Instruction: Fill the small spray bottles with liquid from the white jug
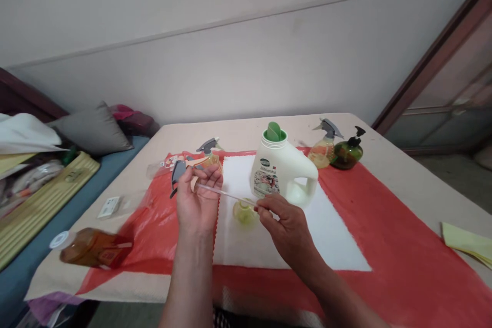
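My left hand (197, 200) is closed around a grey trigger spray head (177, 173), held above the red sheet (384, 236). Its thin clear dip tube (225, 193) runs rightward to my right hand (286, 225), which pinches the tube's end. Just beneath the tube, a small clear yellow-green bottle (244, 211) stands on the white cloth (330, 238). A white detergent jug (279, 171) with a green spout stands right behind it.
A spray bottle with orange liquid (325, 146) and a dark green pump bottle (348, 152) stand at the back right. Another spray bottle (210, 152) stands behind my left hand. An amber bottle (92, 248) lies at the table's left edge. Yellow paper (467, 243) lies far right.
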{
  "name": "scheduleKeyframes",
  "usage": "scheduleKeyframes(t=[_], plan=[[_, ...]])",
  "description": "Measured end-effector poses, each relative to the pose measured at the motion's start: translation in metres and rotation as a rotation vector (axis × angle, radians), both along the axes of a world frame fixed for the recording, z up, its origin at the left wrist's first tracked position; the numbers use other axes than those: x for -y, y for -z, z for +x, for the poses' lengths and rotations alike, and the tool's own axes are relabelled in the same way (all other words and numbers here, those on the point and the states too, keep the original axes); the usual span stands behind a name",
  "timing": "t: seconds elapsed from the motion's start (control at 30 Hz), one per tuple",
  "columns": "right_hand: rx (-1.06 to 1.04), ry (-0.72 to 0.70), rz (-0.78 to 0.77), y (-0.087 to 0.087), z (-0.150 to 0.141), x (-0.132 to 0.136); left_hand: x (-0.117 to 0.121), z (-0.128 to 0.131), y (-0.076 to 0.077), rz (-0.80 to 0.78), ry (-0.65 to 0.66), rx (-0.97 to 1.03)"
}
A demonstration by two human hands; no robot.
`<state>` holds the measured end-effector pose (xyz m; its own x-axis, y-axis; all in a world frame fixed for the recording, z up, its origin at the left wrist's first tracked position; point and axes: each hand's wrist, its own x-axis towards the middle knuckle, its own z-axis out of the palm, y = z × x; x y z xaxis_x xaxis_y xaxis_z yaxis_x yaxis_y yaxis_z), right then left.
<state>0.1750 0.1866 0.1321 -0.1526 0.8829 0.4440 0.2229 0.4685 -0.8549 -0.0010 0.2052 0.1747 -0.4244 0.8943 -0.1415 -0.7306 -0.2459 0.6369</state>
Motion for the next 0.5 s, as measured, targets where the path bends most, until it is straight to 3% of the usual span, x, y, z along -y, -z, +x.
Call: scheduleKeyframes(t=[0.13,0.2,0.37,0.5], plan=[[-0.04,-0.054,-0.102,0.0,0.0,0.001,0.0,-0.003,0.0,-0.014,-0.019,0.015],[-0.089,-0.006,-0.18,0.002,0.002,0.0,0.0,-0.008,0.0,-0.014,-0.042,0.005],[-0.389,0.445,-0.368,0.02,0.009,-0.016,0.0,-0.024,-0.001,-0.019,-0.127,-0.009],[-0.46,0.599,-0.552,0.04,0.016,-0.031,0.002,-0.031,-0.002,0.002,-0.144,-0.01]])
